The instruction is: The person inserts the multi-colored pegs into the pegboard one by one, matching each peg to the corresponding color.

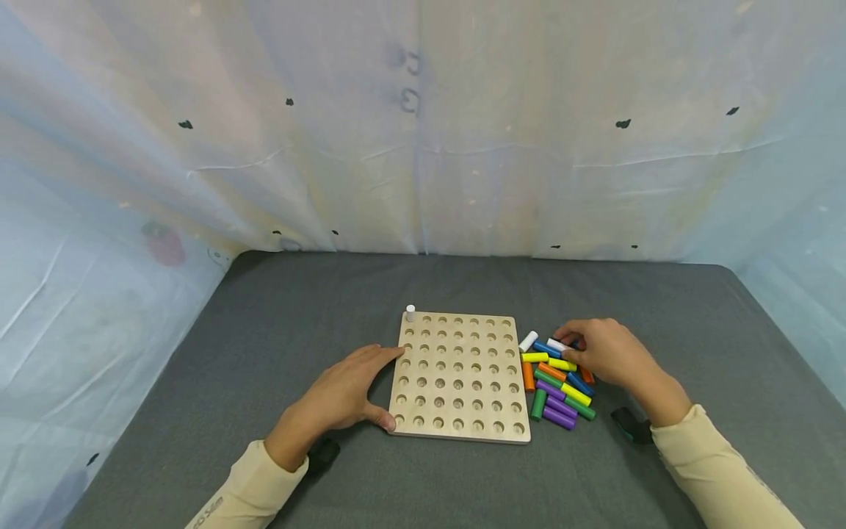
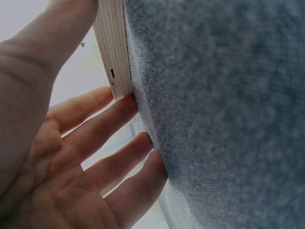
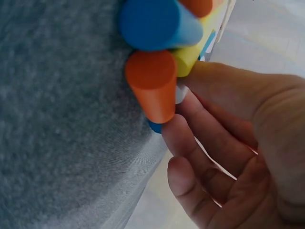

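Observation:
A square wooden pegboard (image 1: 449, 375) with rows of round holes lies on the grey cloth, a white peg (image 1: 410, 314) upright at its far left corner. Against the board's left edge rests my left hand (image 1: 344, 389), thumb near the front corner and fingers stretched farther back. In the left wrist view, fingertips touch the layered side of the board (image 2: 114, 52). My right hand (image 1: 611, 353) pinches another white peg (image 1: 557, 345) at the back of the loose pile. That peg is mostly hidden by fingers and an orange peg (image 3: 155, 90) in the right wrist view.
Several loose pegs lie heaped along the board's right side, among them a purple peg (image 1: 559, 419), a green peg (image 1: 538, 404), a yellow peg (image 1: 535, 358) and a further white peg (image 1: 528, 342). A pale patterned sheet (image 1: 476, 147) hangs behind the cloth-covered table (image 1: 317, 294).

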Demonstrator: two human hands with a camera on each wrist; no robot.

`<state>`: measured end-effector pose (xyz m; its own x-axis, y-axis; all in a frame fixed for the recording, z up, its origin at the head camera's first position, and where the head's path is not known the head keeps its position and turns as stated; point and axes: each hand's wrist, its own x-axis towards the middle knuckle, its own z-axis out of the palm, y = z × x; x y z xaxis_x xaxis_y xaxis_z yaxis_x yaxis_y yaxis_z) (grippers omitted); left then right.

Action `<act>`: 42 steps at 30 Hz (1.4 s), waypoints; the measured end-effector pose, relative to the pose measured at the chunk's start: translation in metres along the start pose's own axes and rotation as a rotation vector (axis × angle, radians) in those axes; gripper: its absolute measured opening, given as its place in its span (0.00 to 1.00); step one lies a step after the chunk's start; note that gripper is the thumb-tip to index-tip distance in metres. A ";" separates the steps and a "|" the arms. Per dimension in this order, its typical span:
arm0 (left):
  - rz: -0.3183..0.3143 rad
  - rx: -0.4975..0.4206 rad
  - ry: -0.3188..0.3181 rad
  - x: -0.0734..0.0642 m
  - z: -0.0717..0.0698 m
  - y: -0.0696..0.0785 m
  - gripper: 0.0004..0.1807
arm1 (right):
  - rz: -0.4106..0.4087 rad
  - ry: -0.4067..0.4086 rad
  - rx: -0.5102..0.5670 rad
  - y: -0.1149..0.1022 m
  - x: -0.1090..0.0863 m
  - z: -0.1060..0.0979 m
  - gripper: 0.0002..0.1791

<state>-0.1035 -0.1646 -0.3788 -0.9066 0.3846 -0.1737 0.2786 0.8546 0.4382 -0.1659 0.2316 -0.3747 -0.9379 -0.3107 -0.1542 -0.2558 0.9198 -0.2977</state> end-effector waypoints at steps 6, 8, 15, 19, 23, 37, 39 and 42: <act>0.009 0.001 -0.001 0.000 0.000 0.000 0.59 | -0.007 0.006 0.023 0.001 -0.001 0.002 0.14; 0.004 0.004 -0.003 0.000 0.000 0.000 0.59 | -0.014 0.013 0.030 0.001 -0.002 0.002 0.14; 0.000 0.006 -0.011 0.000 0.000 0.000 0.60 | -0.033 0.048 0.042 0.001 -0.006 0.000 0.15; 0.007 0.004 -0.009 0.000 -0.001 0.000 0.60 | -0.061 0.082 0.033 0.001 -0.007 -0.002 0.18; 0.003 0.005 -0.013 0.001 0.000 0.000 0.60 | -0.106 0.117 0.020 0.002 -0.008 -0.002 0.19; -0.013 0.016 -0.016 0.002 0.001 0.000 0.60 | -0.093 0.172 0.092 0.004 -0.006 -0.002 0.16; -0.017 0.017 -0.017 0.002 0.001 0.000 0.60 | -0.086 0.175 0.113 0.005 -0.006 -0.001 0.16; -0.022 0.019 -0.016 0.002 0.001 0.000 0.59 | -0.081 0.189 0.137 0.006 -0.005 0.000 0.16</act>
<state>-0.1047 -0.1633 -0.3801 -0.9075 0.3710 -0.1968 0.2648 0.8693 0.4174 -0.1625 0.2383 -0.3758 -0.9462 -0.3196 0.0502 -0.3094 0.8486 -0.4292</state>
